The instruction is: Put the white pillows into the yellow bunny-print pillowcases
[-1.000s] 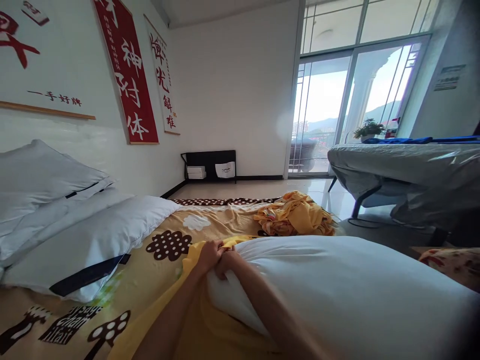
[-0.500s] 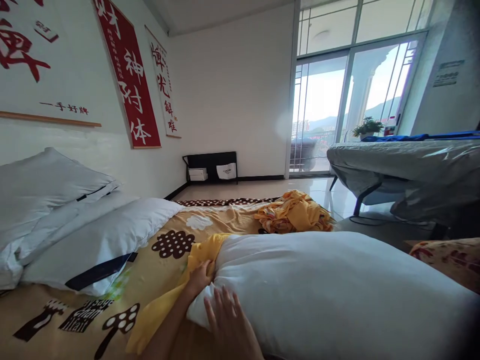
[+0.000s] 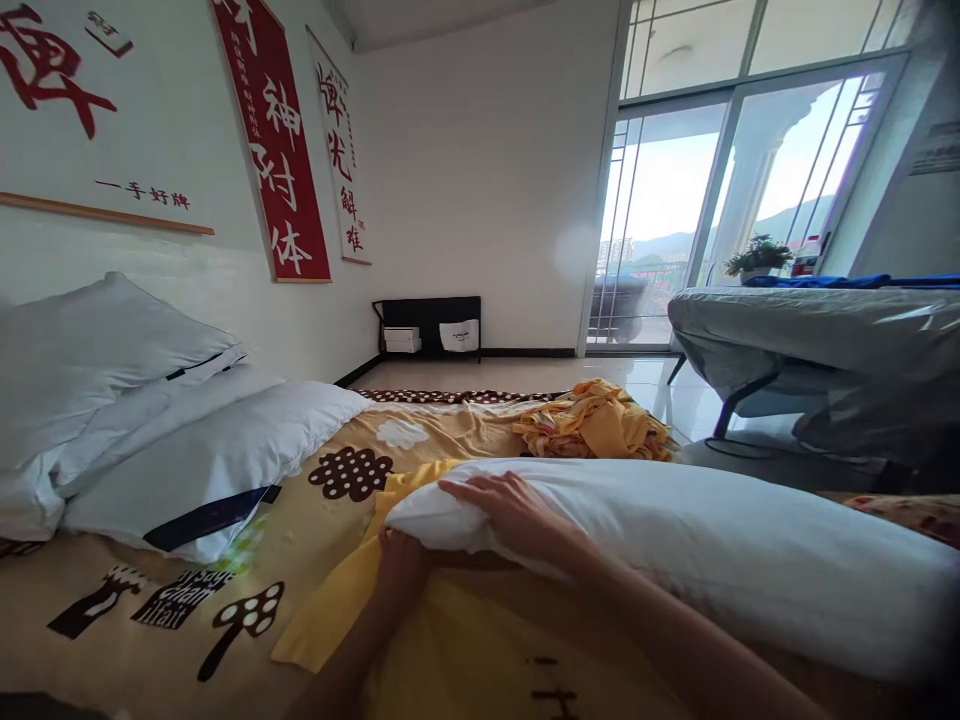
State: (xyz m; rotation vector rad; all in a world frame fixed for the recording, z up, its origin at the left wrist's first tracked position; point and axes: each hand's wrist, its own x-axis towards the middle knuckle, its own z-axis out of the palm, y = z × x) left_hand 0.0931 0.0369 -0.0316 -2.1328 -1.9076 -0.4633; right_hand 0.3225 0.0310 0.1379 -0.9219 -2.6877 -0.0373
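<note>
A white pillow [image 3: 705, 530] lies across the bed on a yellow cloth [image 3: 450, 640], with dark printed marks near the cloth's lower edge. My left hand [image 3: 401, 555] is closed at the pillow's left end; its fingertips are tucked out of sight beneath the white fabric. Over the top of the same end rests my right hand [image 3: 514, 510], its fingers stretched out to the left along the pillow.
White pillows [image 3: 210, 460] with dark bands lean by the left wall. A crumpled orange-yellow cloth [image 3: 600, 425] lies on the far part of the patterned bedspread [image 3: 247, 540]. Beyond the bed, right, stands a plastic-covered table [image 3: 810, 315]; a low black rack [image 3: 427, 315] is at the back wall.
My right hand has moved up and over onto the top of the pillow's left end. The pillow's near side has shifted away from me, uncovering more yellow cloth. The view has turned slightly.
</note>
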